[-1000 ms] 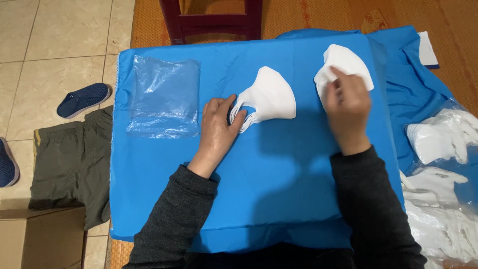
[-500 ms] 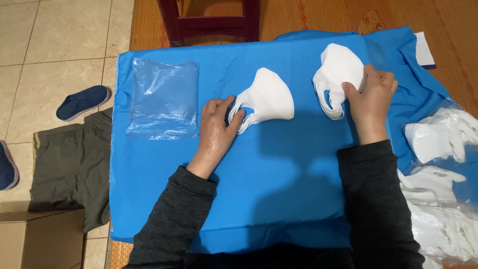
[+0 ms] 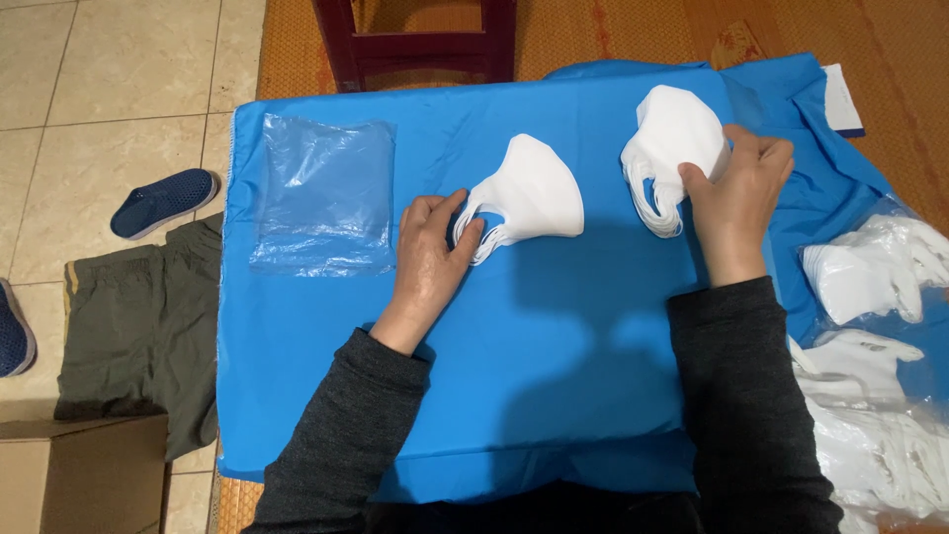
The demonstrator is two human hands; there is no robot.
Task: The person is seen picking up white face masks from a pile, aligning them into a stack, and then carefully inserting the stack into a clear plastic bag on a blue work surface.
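Left hand [image 3: 430,259] rests on blue cloth [image 3: 554,376], fingers pinching the ear loops of white mask stack [image 3: 529,196]. Right hand [image 3: 736,193] is clamped on a second mask stack [image 3: 672,138].

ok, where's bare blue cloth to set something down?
Free: the wide near strip between the two forearms, and the gap between the clear plastic bag and left hand. Crowded: far right, around the mask stack and right hand.

Bright, even overhead light, soft shadows, sharp focus, slight glare
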